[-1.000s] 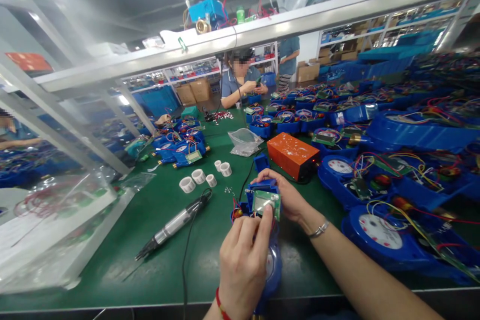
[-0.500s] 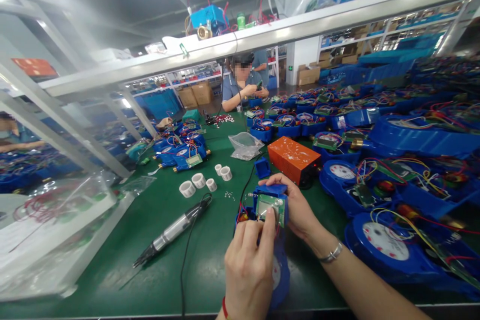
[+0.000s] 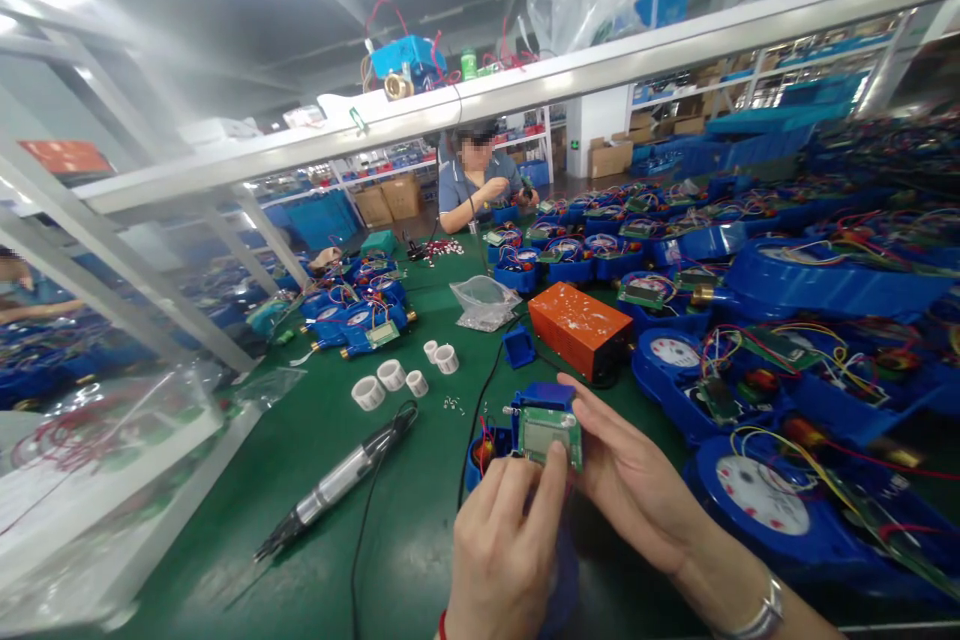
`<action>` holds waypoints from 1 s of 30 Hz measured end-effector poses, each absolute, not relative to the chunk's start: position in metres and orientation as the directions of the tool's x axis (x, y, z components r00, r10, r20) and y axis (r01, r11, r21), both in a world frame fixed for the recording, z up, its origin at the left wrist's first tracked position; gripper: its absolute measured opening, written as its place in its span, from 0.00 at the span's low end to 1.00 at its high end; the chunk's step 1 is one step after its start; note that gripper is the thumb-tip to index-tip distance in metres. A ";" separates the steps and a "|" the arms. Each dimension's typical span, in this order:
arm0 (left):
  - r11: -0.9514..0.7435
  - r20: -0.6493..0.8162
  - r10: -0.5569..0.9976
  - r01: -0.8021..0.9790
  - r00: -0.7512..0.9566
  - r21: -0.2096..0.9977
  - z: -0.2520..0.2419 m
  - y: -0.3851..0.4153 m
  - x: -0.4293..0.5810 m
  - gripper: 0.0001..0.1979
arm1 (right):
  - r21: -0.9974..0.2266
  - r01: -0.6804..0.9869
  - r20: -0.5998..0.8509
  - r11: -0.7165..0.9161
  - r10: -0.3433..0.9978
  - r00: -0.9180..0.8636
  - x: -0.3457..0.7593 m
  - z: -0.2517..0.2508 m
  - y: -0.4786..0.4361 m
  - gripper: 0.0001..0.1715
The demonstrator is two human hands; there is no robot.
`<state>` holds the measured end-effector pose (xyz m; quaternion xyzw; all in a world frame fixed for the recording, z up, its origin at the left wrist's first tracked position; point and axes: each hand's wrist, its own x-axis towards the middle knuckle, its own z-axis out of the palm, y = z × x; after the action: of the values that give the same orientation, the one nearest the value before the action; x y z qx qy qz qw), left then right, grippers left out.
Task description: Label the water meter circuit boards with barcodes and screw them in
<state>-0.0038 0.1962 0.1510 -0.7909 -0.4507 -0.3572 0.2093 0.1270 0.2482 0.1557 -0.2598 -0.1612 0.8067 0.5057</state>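
Note:
A green circuit board with a grey display (image 3: 544, 436) sits tilted at a blue housing (image 3: 541, 394) near the front centre. My left hand (image 3: 506, 530) has its index fingertip on the display, the other fingers curled at the board's lower left edge. My right hand (image 3: 626, 475) supports the housing and board from the right, its fingers mostly behind them. Under my left hand lies a blue meter body, largely hidden, with red wires and a copper-coloured coil (image 3: 491, 448) showing on its left.
An electric screwdriver (image 3: 337, 485), white rings (image 3: 391, 375), a plastic bag (image 3: 484, 302) and an orange box (image 3: 580, 328) lie on the green table (image 3: 300, 440). Wired blue meters (image 3: 757, 495) crowd the right. A person (image 3: 480, 182) sits across; a shelf beam (image 3: 480, 107) spans above.
My right hand has shifted, its fingers now straighter at the board's right side. The board faces the camera more. The camera view has moved slightly, and the person's arms across have moved.

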 end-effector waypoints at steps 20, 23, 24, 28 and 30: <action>-0.535 0.758 0.506 0.839 0.411 -0.098 0.149 0.193 -0.003 0.14 | -0.319 -0.839 -0.303 -0.441 0.886 -0.350 0.129 0.152 0.248 0.17; -0.517 0.747 0.525 0.850 0.408 -0.102 0.149 0.193 -0.001 0.14 | -0.314 -0.816 -0.295 -0.485 0.867 -0.402 0.130 0.151 0.246 0.16; -0.513 0.739 0.535 0.853 0.410 -0.101 0.149 0.193 0.000 0.14 | -0.303 -0.814 -0.296 -0.495 0.861 -0.413 0.130 0.151 0.245 0.15; -0.515 0.720 0.555 0.852 0.416 -0.096 0.150 0.194 0.003 0.14 | -0.281 -0.823 -0.322 -0.493 0.857 -0.403 0.131 0.153 0.244 0.15; -0.510 0.718 0.558 0.854 0.417 -0.099 0.150 0.194 0.004 0.14 | -0.282 -0.824 -0.332 -0.492 0.856 -0.397 0.132 0.153 0.245 0.15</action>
<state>0.0038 0.1943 0.1504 -0.8087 -0.4366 -0.3180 0.2329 0.1316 0.2448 0.1535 -0.2206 -0.0360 0.8350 0.5029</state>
